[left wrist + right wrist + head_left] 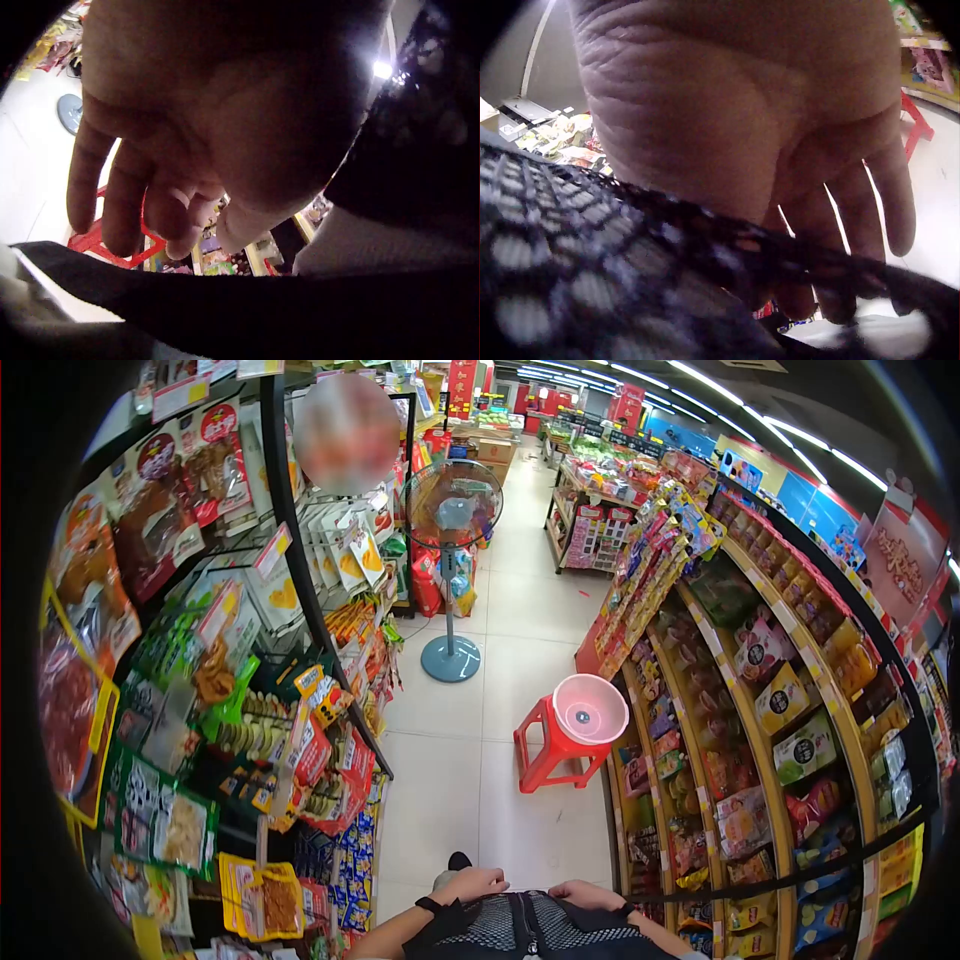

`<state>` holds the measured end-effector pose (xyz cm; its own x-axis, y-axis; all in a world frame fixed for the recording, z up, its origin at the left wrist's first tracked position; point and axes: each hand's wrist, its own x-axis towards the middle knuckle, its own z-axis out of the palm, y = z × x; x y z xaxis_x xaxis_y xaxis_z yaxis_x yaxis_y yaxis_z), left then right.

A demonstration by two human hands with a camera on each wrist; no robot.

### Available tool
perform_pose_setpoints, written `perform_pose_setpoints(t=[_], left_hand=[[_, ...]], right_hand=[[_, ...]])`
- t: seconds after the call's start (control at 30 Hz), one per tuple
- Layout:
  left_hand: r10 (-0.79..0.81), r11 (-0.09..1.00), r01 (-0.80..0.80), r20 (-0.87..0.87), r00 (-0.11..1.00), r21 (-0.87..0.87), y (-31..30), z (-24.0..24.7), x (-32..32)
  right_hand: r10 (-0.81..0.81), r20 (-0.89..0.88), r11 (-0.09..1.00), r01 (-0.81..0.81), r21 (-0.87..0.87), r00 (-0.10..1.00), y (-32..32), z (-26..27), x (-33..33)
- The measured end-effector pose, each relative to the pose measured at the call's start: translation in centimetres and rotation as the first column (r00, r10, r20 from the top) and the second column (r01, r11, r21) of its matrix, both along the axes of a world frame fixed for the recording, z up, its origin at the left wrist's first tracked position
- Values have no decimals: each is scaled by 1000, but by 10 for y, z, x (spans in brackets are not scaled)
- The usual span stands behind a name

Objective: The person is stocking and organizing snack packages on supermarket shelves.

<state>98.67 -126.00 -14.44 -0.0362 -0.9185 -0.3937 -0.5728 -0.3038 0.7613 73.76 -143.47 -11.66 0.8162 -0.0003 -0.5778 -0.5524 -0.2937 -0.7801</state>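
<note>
In the head view my left hand is at the lower middle, beside the left edge of a black mesh vest with a front zipper. My right hand lies by the vest's other edge. Dark bands circle both wrists. Seen from the left wrist, the left fingers hang loosely bent, with nothing visible between them. From the right wrist, long straight fingers point down, and the mesh crosses in front of the thumb side and fingertips.
Ahead stands a red stool carrying a pink basin with a small round object inside. A floor fan stands farther up the tiled aisle. Packaged snacks hang on the left rack; wooden shelves line the right.
</note>
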Motion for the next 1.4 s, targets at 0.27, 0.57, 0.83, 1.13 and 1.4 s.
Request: perform_pose_setpoints(t=[0.27, 0.57, 0.83, 1.13, 1.4], left_hand=[[235, 971, -235, 0, 972, 34, -37, -8, 96], [396, 918, -385, -149, 906, 95, -76, 11, 160], [842, 366, -883, -298, 449, -295, -150, 14, 290], [845, -204, -842, -524, 105, -499, -261, 143, 436], [841, -343, -788, -540, -16, -512, -304, 158, 527]], right_hand=[[64, 61, 991, -56, -118, 996, -65, 27, 116], [162, -5, 987, -162, -12, 987, -123, -5, 190], [260, 120, 966, -259, -27, 958, -227, -11, 308], [126, 140, 973, -149, 174, 982, -359, -23, 379], [175, 86, 972, -186, 146, 981, -402, -20, 412]])
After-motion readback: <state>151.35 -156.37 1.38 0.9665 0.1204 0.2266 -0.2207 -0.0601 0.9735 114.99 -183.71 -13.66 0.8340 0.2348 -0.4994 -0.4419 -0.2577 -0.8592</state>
